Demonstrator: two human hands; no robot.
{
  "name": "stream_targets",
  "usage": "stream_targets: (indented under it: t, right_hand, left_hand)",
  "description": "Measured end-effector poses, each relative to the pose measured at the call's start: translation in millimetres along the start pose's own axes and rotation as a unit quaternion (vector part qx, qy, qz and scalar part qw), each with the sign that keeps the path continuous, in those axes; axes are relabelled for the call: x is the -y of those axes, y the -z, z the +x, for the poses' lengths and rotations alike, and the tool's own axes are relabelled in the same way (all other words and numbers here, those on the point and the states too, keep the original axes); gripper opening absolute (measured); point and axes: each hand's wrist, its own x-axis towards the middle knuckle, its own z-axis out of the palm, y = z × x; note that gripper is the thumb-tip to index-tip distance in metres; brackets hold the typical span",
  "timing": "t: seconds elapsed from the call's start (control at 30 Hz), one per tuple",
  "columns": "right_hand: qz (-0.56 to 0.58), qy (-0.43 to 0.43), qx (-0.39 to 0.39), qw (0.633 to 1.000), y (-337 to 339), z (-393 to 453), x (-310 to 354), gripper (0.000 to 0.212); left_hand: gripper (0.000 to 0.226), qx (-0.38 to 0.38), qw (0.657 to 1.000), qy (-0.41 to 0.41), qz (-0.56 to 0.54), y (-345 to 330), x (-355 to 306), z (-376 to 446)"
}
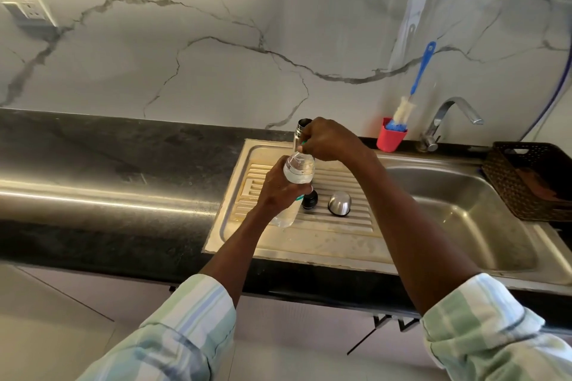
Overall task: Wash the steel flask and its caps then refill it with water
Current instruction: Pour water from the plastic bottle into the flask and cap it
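A clear plastic water bottle [294,185] is being held tilted above the ribbed steel drainboard [309,244], its body wrapped by the curled grip of the left hand [280,187]. Its neck is being pinched by the fingers of the right hand [328,141], whose grip is closed at the green cap [304,142]; whether that cap is being turned cannot be told. Just beyond the left hand, two flask caps are being left lying on the drainboard: a black inner cap [310,199] beside the bottle, and a domed steel outer cap [339,203] a little to its right. Behind the bottle the steel flask [301,130] is being left standing upright and uncapped at the back of the drainboard. Farther right, a sink basin [458,204] is being flanked by a dark basket [532,179]. At the back of the desk [108,170], a bottle brush [408,102] is being kept in a red cup [390,138] near the tap [445,120].
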Motion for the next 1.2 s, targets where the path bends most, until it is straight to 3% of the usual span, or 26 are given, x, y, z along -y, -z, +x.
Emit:
stream_targets:
  t: [0.13,0.23,0.4,0.6,0.77,0.87,0.97,1.1,1.2]
  right_hand:
    - [0.006,0.013,0.031,0.999,11.6,-3.9,-6.2,0.037]
    - [-0.002,-0.010,-0.002,1.000,11.6,-3.0,-14.2,0.049]
    - [0.005,-0.071,-0.043,0.997,11.7,-1.5,-34.6,0.037]
    - [-0.004,-0.044,0.021,0.999,32.1,-5.1,-50.7,0.024]
    - [-0.023,-0.065,-0.026,0.997,34.9,-3.8,-66.3,0.051]
    - [-0.015,-0.060,-0.031,0.998,32.8,-0.6,-75.6,0.038]
    - [-0.032,-0.009,0.020,0.999,39.9,0.5,-83.2,0.020]
    - [-0.013,0.032,0.046,0.998,50.8,-1.9,-90.5,0.048]
    - [-0.024,-0.012,0.019,0.999,47.5,3.3,-98.8,0.056]
  left_hand:
    - [0.060,0.004,1.000,0.006,-0.009,-10.8,-8.6,-1.4]
    - [0.061,0.007,1.000,0.001,-0.012,-17.6,-17.1,-0.4]
    - [0.056,0.011,0.999,0.004,-0.030,-32.1,-29.3,3.3]
    - [0.059,0.010,0.999,0.006,-0.053,-53.4,-37.2,5.7]
    - [0.055,0.006,0.998,0.006,-0.061,-64.7,-44.6,7.6]
    - [0.057,0.007,0.998,0.013,-0.066,-71.8,-47.1,8.9]
    - [0.057,0.004,0.998,0.021,-0.065,-78.9,-49.1,10.6]
    - [0.062,-0.011,0.997,0.017,-0.068,-89.4,-52.2,13.2]
    - [0.060,-0.014,0.997,0.021,-0.071,-95.1,-53.3,15.7]
